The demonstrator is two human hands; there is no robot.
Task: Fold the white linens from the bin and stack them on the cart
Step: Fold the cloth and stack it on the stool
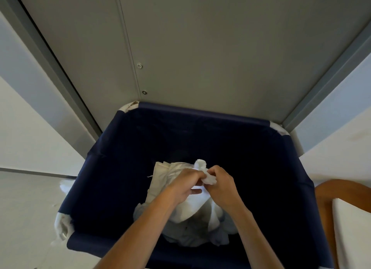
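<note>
Head view: nearest to us both forearms reach in from the bottom edge over the near rim of the navy fabric bin (112,178), which fills the middle of the scene. Just beyond the near rim, low inside the bin, lies a rumpled pile of pale linens (190,234), unfolded and tangled together. Above that pile our two hands meet on one white linen (197,204). The left hand (185,185) has its fingers curled round a gathered part of the cloth, and the right hand (219,186), just beside it, pinches a bunched corner between thumb and fingers. A tuft of the same cloth sticks up past the knuckles, and the rest hangs down toward the pile. To the left of the hands and a little farther in, a cream-coloured piece (160,180) lies creased against the dark lining. At the near right, outside the bin, stands a wood-framed piece (325,204) bearing a flat white surface (353,228); whether that is where the stack goes we cannot tell. Beyond the far rim rises a grey panelled wall (200,47). We judge the work far from finished: this piece is lifted but shows no fold, several pieces remain in the bin, and no folded stack is plainly in sight.
</note>
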